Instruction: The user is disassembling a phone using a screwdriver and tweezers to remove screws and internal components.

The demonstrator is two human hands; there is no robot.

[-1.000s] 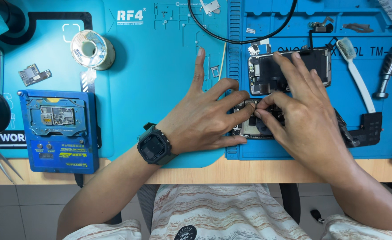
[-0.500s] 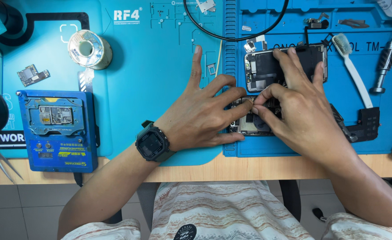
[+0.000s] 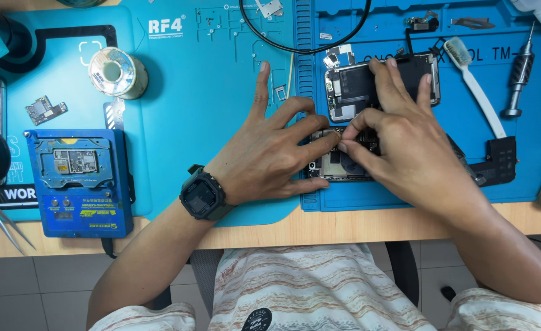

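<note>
An opened phone lies on the blue work mat (image 3: 221, 92) in two parts: a lower body (image 3: 335, 165) with bare internals and an upper half (image 3: 353, 89) folded back above it. My left hand (image 3: 270, 153), with a dark watch on its wrist, rests flat on the mat and holds the lower body's left edge with fingertips. My right hand (image 3: 405, 141) covers the phone's right side, thumb and forefinger pinched at a small part inside the lower body. What they pinch is hidden.
A solder spool (image 3: 117, 72), a loose circuit board (image 3: 43, 110) and a blue board fixture (image 3: 77, 181) sit on the left. A white brush (image 3: 476, 86), a screwdriver (image 3: 518, 76), a black block (image 3: 500, 159) and a black cable (image 3: 307, 43) lie around the phone. Tweezers (image 3: 0, 224) overhang the desk edge.
Both hands stay on the phone. My right fingers have shifted slightly down and in toward the pinch point; the view has drifted a little.
</note>
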